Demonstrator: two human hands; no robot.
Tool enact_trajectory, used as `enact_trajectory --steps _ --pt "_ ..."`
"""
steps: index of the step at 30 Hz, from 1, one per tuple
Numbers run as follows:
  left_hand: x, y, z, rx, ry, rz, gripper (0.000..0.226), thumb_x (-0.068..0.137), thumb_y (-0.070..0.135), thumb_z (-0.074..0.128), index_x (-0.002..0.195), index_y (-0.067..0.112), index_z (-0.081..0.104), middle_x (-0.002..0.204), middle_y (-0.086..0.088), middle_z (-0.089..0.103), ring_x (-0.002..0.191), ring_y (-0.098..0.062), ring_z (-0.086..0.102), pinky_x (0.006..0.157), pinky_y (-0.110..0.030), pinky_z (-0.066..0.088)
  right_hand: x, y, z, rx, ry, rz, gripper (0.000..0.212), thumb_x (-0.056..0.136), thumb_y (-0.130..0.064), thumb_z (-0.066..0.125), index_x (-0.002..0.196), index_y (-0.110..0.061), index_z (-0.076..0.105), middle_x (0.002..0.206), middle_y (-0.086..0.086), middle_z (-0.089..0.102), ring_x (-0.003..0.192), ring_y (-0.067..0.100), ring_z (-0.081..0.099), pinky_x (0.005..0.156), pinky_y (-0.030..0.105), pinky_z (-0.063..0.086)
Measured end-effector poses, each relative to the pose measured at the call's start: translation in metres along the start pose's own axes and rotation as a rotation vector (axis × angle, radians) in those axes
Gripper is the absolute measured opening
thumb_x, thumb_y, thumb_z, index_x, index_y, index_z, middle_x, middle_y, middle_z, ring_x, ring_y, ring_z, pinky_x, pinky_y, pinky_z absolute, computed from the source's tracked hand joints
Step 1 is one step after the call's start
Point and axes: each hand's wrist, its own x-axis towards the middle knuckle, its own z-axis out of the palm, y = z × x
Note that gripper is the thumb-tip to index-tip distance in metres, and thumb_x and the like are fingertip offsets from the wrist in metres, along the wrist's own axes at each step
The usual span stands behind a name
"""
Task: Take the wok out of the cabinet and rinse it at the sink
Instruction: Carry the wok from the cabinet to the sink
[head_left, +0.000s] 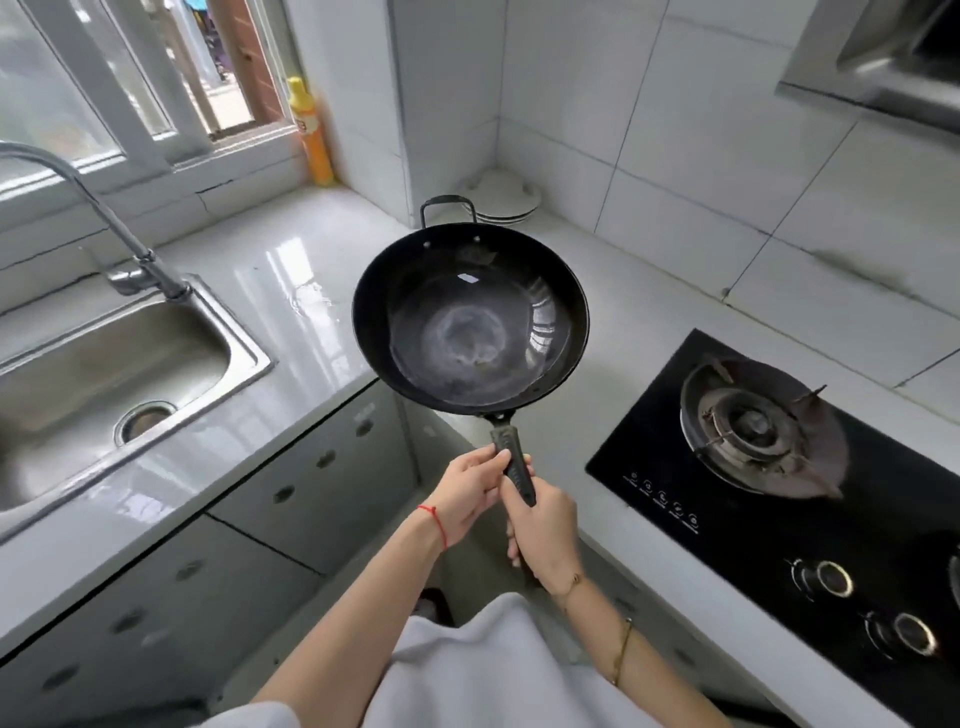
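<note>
A black wok (470, 317) with a long dark handle and a small loop handle at its far rim is held level in the air over the inner corner of the white counter. Its inside is shiny with a pale worn patch in the middle. My right hand (545, 535) grips the lower end of the handle. My left hand (470, 491) holds the handle just above it, fingers curled round it. The steel sink (104, 364) lies to the left, with the faucet (124, 244) arching over it; no water runs.
A black gas hob (779, 467) with a burner and knobs fills the counter on the right. White plates (506, 200) are stacked in the far corner. A yellow bottle (311, 135) stands by the window. Grey cabinet doors (311, 483) run below the counter.
</note>
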Motion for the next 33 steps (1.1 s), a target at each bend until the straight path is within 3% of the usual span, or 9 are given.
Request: enact_trajectory --steps 5,12,18,23,33 --pt "0.042 0.047 -0.029 0.077 -0.118 -0.088 0.024 0.102 0.017 0.046 0.113 0.005 0.064 0.11 -0.012 0.07 0.105 -0.022 0.066 0.099 -0.034 0.051 0.038 -0.029 0.035 0.037 0.125 0.063 0.037 0.097 -0.036 0.055 0.066 -0.017 0.058 0.041 0.001 0.056 0.029 0.017 0.054 0.032 0.023 0.039" --pt "0.091 0.09 -0.053 0.143 -0.246 -0.156 0.025 0.102 0.011 0.043 0.114 0.0 0.061 0.107 -0.015 0.067 0.102 -0.026 0.064 0.103 -0.041 0.047 0.078 -0.058 0.072 0.107 0.301 0.14 0.038 0.099 -0.039 0.053 0.076 -0.01 0.061 0.044 0.003 0.057 0.029 0.016 0.053 0.031 0.024 0.042" --pt "0.124 0.108 -0.059 0.199 -0.347 -0.219 0.03 0.102 0.01 0.041 0.123 -0.006 0.057 0.105 -0.014 0.067 0.1 -0.023 0.065 0.093 -0.032 0.052 0.105 -0.07 0.086 0.145 0.398 0.222 0.033 0.099 -0.037 0.054 0.085 -0.008 0.063 0.046 0.003 0.057 0.027 0.013 0.051 0.031 0.024 0.041" --pt "0.148 0.117 -0.062 0.216 -0.391 -0.289 0.031 0.102 0.01 0.041 0.124 -0.006 0.056 0.105 -0.013 0.067 0.1 -0.023 0.066 0.097 -0.034 0.051 0.123 -0.071 0.095 0.155 0.449 0.264 0.033 0.1 -0.038 0.053 0.096 -0.007 0.063 0.054 0.002 0.061 0.028 0.013 0.053 0.031 0.02 0.04" --pt "0.185 0.111 -0.058 0.256 -0.402 -0.375 0.025 0.102 0.01 0.04 0.115 0.003 0.06 0.107 -0.012 0.066 0.101 -0.023 0.066 0.097 -0.036 0.051 0.151 -0.061 0.102 0.224 0.515 0.355 0.034 0.099 -0.04 0.053 0.09 -0.009 0.063 0.056 0.001 0.062 0.031 0.013 0.056 0.033 0.022 0.043"
